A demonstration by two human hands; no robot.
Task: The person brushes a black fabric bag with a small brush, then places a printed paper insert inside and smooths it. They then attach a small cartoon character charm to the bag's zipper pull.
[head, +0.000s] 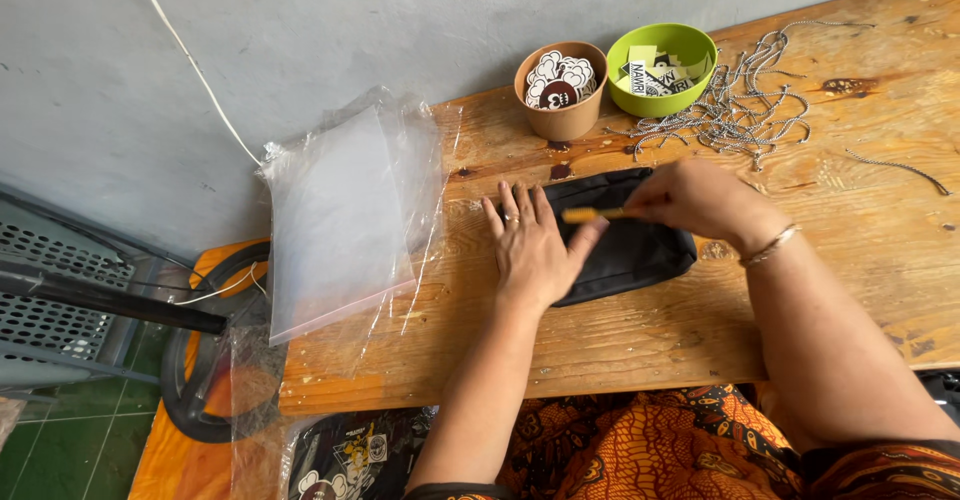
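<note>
On the wooden table (640, 340), we pressed our left hand (532, 250) flat on the black pouch (630, 250), right hand (695, 198) pinching a small orange stick (590, 215), clear bags (340, 210) beside.

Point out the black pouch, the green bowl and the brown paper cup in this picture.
black pouch (640, 250), head view, on its bare fabric right of the left hand.
green bowl (655, 102), head view, on its outer front wall.
brown paper cup (563, 120), head view, on its front wall.

A matt black cloth pouch (625, 245) is seen mid-frame on a rough, stained wooden table (850, 240); glossy clear plastic bags (340, 210) at left; metal chains (740, 105) upper right.
</note>
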